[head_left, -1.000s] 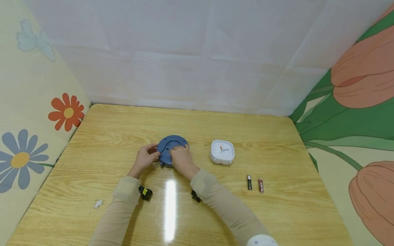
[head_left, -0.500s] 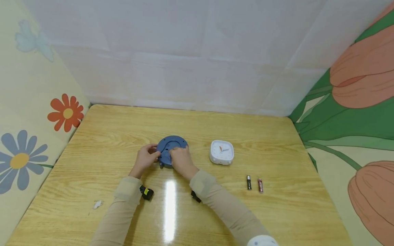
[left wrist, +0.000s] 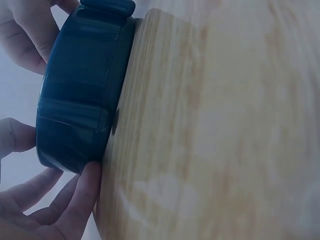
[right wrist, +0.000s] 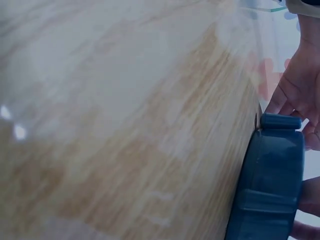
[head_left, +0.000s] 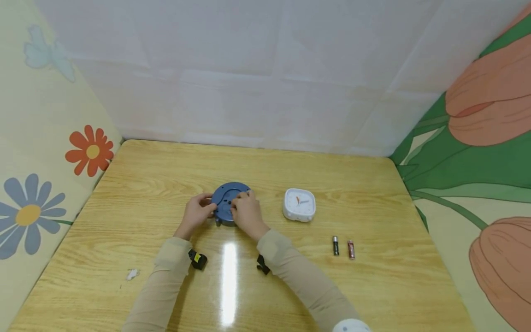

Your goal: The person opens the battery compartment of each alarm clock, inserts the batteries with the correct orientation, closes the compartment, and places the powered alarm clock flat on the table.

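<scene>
A round blue clock lies back side up on the table, its rim and a stubby foot showing in both wrist views. My left hand grips its left rim, thumb on top and fingers against the side. On the clock's back, right of the middle, my right hand works with curled fingers, thumb and forefinger close together near small dark marks. The fingertips hide what exactly they pinch there. From the left wrist, the clock's side shows flat on the wood, the left fingers touching its lower edge.
A white square alarm clock stands to the right, face up. Nearer the front right lie a black battery and a red battery. A white scrap lies at the front left. A pale cloth wall borders the table's back.
My right hand has shifted slightly up and right on the clock's back, its fingers less bunched, uncovering small dark marks near the middle. The left hand and the clock stay in place.
</scene>
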Demonstrator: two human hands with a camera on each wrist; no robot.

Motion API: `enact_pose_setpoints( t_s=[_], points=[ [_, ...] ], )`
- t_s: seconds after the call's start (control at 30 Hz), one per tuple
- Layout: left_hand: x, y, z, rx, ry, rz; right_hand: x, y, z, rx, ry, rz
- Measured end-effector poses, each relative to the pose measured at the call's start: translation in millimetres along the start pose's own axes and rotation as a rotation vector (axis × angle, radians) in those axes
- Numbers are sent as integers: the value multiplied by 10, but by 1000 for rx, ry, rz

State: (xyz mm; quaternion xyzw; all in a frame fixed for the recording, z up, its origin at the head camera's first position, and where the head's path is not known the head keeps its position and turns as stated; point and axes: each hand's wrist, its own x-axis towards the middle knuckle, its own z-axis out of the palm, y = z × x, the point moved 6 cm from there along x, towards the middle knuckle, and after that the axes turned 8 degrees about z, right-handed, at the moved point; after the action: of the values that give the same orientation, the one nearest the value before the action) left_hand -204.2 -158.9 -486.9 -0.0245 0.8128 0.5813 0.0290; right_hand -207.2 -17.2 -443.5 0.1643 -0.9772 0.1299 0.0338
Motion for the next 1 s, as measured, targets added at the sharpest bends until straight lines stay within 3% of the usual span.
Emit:
enact_pose_setpoints(
  t_s=[0.33, 0.63, 1.0],
  points=[
    [5, -1, 3, 19, -14, -8, 7, -41, -13, -99, -46, -72],
    [4, -24, -19, 34, -18, -4, -4, -36, 54, -46, -42, -46],
    [22, -1, -4, 46, -19, -4, 14, -24, 91, -88, -79, -16]
  ],
)
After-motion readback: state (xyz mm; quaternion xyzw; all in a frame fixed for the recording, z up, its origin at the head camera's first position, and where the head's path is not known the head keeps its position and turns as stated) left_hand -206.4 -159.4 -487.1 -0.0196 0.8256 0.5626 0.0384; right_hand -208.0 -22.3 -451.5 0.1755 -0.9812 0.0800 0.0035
